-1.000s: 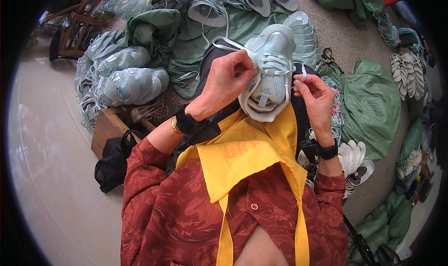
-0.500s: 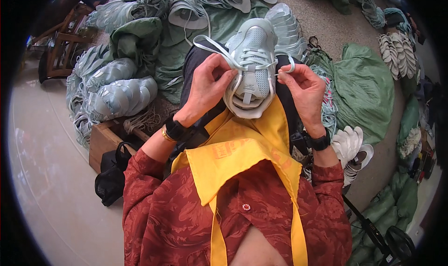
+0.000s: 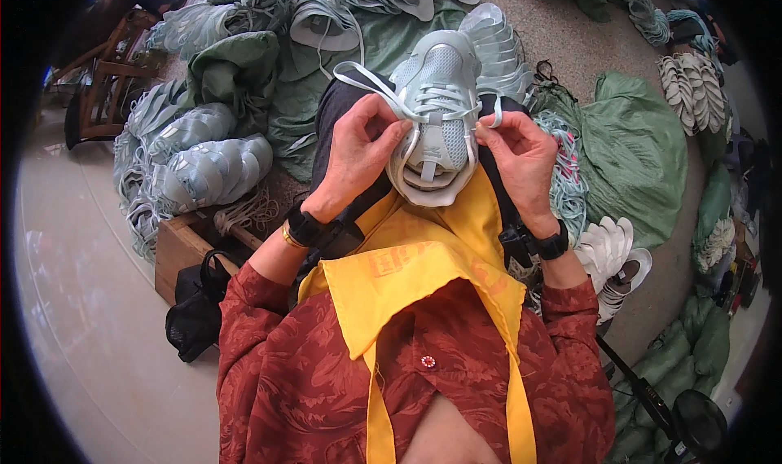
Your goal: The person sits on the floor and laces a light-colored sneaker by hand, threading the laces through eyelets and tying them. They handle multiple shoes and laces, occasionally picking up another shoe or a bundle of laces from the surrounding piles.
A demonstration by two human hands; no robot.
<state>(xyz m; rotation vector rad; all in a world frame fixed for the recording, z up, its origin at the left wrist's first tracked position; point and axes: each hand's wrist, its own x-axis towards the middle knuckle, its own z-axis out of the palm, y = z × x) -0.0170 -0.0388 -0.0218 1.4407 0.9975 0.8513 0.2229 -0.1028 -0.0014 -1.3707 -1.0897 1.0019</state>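
Pale mint mesh with smooth overlays forms the shoe upper, which we find between the two hands at the far edge of the yellow apron, toe to the far side and heel near. Thumb and forefinger of the left hand pinch the lace just beside the left eyelet row, a slack loop arching far and left; those of the right hand pinch it just beside the right row, below a smaller loop. We judge the piece light and yielding: mesh that would dent under a thumb, with firmer overlays at the eyelets and heel. We expect the lace to be limp and inclined to slide, so fingertip pinches near the eyelets suit it best. For the upper itself, we would grasp the stiffer heel or sides rather than the tongue. Similar uppers lie nested at left.
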